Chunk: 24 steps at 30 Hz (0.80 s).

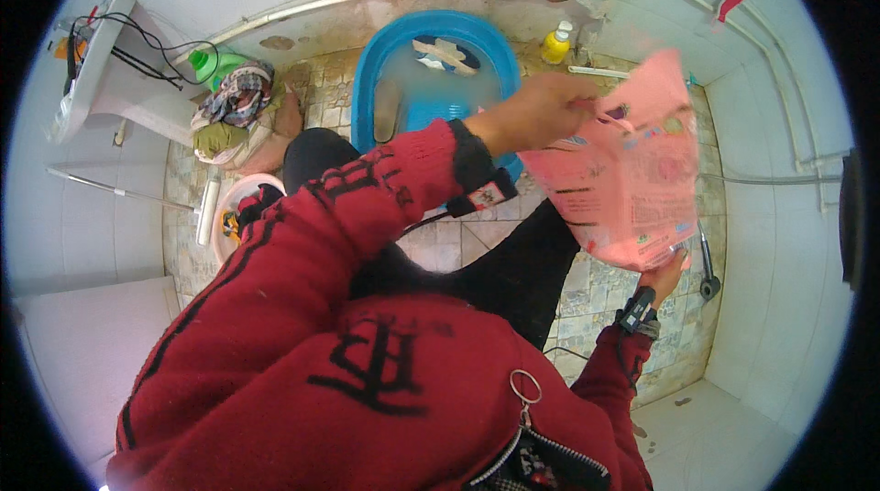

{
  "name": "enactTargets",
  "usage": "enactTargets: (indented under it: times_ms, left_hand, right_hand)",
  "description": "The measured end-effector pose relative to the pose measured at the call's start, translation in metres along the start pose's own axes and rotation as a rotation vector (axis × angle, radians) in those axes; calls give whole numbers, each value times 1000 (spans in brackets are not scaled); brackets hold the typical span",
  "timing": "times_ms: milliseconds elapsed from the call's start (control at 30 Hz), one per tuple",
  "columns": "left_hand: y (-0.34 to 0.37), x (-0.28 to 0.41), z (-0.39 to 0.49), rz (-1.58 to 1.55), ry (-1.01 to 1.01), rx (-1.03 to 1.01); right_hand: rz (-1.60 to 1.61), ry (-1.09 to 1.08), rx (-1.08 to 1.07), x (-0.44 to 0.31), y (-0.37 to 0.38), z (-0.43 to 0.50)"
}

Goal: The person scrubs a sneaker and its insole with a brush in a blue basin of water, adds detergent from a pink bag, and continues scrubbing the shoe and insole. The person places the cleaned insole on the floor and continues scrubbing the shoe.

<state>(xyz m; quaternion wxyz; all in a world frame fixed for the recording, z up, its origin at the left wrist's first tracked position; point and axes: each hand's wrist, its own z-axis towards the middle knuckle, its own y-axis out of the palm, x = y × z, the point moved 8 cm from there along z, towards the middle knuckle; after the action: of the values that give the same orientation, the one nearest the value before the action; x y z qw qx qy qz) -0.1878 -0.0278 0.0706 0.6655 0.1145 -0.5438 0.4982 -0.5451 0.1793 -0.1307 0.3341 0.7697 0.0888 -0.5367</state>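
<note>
A pink printed plastic packet (619, 195) is held up at the right, over the tiled floor. My left hand (543, 109) reaches across and grips the packet's upper left edge. At the packet's bottom, my right hand (665, 278) is closed on its lower corner, with the fingers partly hidden behind it. A blue plastic tub (364, 78) stands before me, holding cloudy water. In the water lie a shoe with a pale sole and dark blue parts (447, 54) and a long brownish object (388, 111), perhaps another shoe.
A yellow bottle with a white cap (556, 45) stands by the wall. At left are piled clothes (240, 95), a green bottle (206, 64), a pink basin (265, 179) and a floor squeegee (207, 212). A shower head (709, 285) lies at right. Pipes run along the walls.
</note>
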Motion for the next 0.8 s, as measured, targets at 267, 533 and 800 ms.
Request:
enactTargets:
  times_ms: [267, 533, 800]
  left_hand:
    - [112, 110, 35, 5, 450, -205]
    - [217, 157, -16, -11, 567, -563]
    - [272, 127, -77, 62, 518, -799]
  right_hand:
    - [307, 265, -19, 45, -99, -52]
    - [-542, -501, -66, -136, -62, -188]
    - [-553, -194, 77, -103, -62, -205]
